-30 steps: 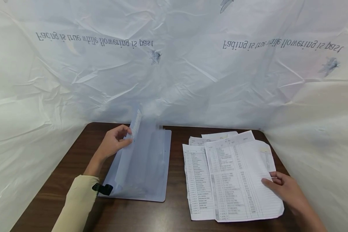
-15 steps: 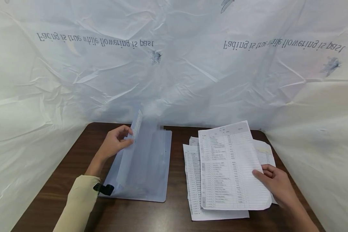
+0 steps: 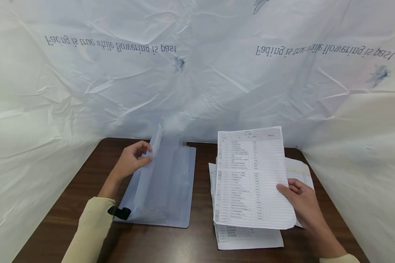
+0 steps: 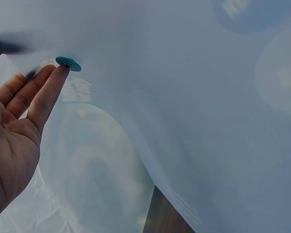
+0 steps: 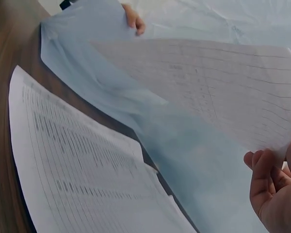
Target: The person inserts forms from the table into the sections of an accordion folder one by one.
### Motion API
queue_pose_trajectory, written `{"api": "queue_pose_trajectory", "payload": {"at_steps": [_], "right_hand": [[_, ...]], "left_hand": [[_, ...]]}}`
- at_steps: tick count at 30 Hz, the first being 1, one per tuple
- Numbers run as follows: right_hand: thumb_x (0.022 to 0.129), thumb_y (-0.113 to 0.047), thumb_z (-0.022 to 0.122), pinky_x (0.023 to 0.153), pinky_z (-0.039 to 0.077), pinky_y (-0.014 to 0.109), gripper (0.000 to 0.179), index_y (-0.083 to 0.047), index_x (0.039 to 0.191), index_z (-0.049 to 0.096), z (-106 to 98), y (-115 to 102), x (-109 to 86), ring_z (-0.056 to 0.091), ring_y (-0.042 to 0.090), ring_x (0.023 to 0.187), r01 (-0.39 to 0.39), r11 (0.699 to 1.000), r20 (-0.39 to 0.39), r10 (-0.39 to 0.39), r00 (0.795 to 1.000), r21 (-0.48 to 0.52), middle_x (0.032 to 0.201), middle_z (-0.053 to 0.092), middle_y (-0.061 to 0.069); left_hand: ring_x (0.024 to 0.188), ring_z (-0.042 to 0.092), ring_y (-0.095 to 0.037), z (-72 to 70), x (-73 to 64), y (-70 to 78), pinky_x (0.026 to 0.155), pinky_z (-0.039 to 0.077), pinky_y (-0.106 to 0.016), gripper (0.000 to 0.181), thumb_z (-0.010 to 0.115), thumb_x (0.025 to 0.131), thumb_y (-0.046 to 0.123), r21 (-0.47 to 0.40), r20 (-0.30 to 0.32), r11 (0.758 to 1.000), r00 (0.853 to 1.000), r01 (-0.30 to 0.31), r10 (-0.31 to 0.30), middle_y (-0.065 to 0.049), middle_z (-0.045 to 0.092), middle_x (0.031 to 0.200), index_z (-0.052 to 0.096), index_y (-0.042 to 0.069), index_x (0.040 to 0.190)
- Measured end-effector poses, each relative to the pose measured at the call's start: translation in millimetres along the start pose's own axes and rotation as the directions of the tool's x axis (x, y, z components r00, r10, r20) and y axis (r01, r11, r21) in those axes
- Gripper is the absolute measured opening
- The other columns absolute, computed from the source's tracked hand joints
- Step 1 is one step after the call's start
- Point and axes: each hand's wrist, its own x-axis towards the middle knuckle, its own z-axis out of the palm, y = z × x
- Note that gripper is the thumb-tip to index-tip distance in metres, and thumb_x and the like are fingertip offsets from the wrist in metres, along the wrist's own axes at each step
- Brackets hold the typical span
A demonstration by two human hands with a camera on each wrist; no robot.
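A translucent blue plastic document folder (image 3: 179, 190) lies on the table at left, its flap raised. My left hand (image 3: 129, 160) pinches the flap's edge between thumb and fingers. In the left wrist view, a teal snap button (image 4: 69, 63) sits by the fingertips. On the other side, my right hand (image 3: 301, 202) grips a printed paper sheet (image 3: 250, 179) by its right edge. That sheet hangs raised and tilted over other printed papers (image 3: 250, 239), hiding most of them. Whether it is one sheet or more, I cannot tell.
Another paper (image 3: 304, 171) shows behind the right hand. The dark wooden table (image 3: 171, 244) meets a wrinkled white plastic curtain (image 3: 204, 84) at its back and sides. A black band (image 3: 119, 212) circles the left sleeve.
My right hand has lifted the printed sheet off the pile and carried it left and away from me. More of the lower papers' front edge shows. My left hand keeps its hold on the flap.
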Motion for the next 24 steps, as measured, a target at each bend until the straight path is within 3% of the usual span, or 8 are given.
{"api": "queue_pose_trajectory", "payload": {"at_steps": [5,12,19,24], "right_hand": [[0.098,-0.022,0.07,0.066,0.059,0.033,0.05,0.007,0.134,0.05,13.8,-5.9,2.0,0.072,0.015,0.079,0.012,0.999,0.014,-0.012,1.0,0.035,0.095,0.072,-0.007],[0.099,-0.025,0.069,0.069,0.059,0.032,0.053,0.005,0.138,0.049,30.9,-16.4,5.2,0.073,0.015,0.083,0.042,0.999,0.052,-0.043,0.998,0.028,0.105,0.072,0.002],[0.1,-0.024,0.068,0.073,0.06,0.032,0.052,0.005,0.138,0.049,51.0,-28.4,11.8,0.074,0.015,0.087,0.028,0.997,0.059,-0.032,0.998,0.074,0.113,0.07,0.011],[0.1,-0.022,0.067,0.074,0.06,0.033,0.049,0.005,0.137,0.049,66.3,-36.7,15.8,0.074,0.016,0.088,0.039,0.992,0.091,-0.05,0.995,0.122,0.114,0.068,0.013]], "left_hand": [[0.074,0.058,-0.011,0.2,0.3,-0.1,0.062,0.05,-0.03,0.022,0.073,0.09,0.0,0.004,0.001,1.0,1.0,0.006,-0.006,-0.014,0.063,0.101,0.062,-0.004,0.108],[0.075,0.058,-0.01,0.9,1.0,-0.7,0.063,0.05,-0.031,0.022,0.073,0.089,0.001,0.034,0.002,0.999,1.0,0.006,-0.006,-0.014,0.063,0.1,0.062,-0.004,0.107],[0.082,0.061,-0.016,3.8,6.1,-35.3,0.064,0.051,-0.034,0.024,0.074,0.089,0.001,0.049,-0.011,0.999,1.0,0.009,-0.008,-0.013,0.064,0.105,0.063,0.0,0.109],[0.09,0.063,-0.013,4.3,6.4,-40.6,0.067,0.053,-0.033,0.023,0.076,0.09,0.006,0.035,-0.011,0.999,1.0,-0.005,0.005,-0.01,0.065,0.106,0.063,0.004,0.109]]}}
